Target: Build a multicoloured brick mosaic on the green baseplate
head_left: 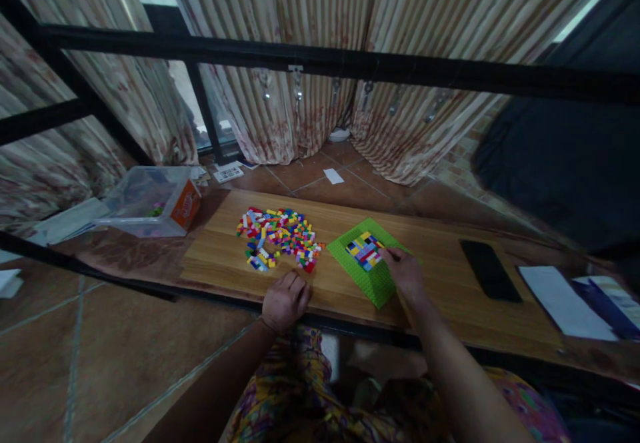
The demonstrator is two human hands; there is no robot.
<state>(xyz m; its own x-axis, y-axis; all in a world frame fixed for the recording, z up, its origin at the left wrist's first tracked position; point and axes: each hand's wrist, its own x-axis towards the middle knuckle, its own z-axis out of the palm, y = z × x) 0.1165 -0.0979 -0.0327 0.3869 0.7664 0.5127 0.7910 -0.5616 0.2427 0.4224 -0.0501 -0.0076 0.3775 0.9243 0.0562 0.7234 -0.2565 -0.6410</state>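
Observation:
A green studded baseplate point(374, 291) lies at an angle on the wooden board point(440, 276). On it sits a block of multicoloured toy bricks point(365, 250), set close together. My right hand point(404, 273) reaches over the plate's right side, fingers pinched together at the right edge of those bricks; whatever is between the fingertips is too small to make out. To the left, my left hand point(286, 300) rests at the board's front edge with its fingers curled in, hiding whatever may be inside. Just beyond it spreads a pile of loose toy bricks point(283, 233).
A clear plastic box point(145, 196) with an orange label stands left of the board. Toward the right lie a black phone-like slab point(490, 270) and white paper point(567, 302). A dark metal rail point(320, 63) crosses in front of striped curtains point(320, 116).

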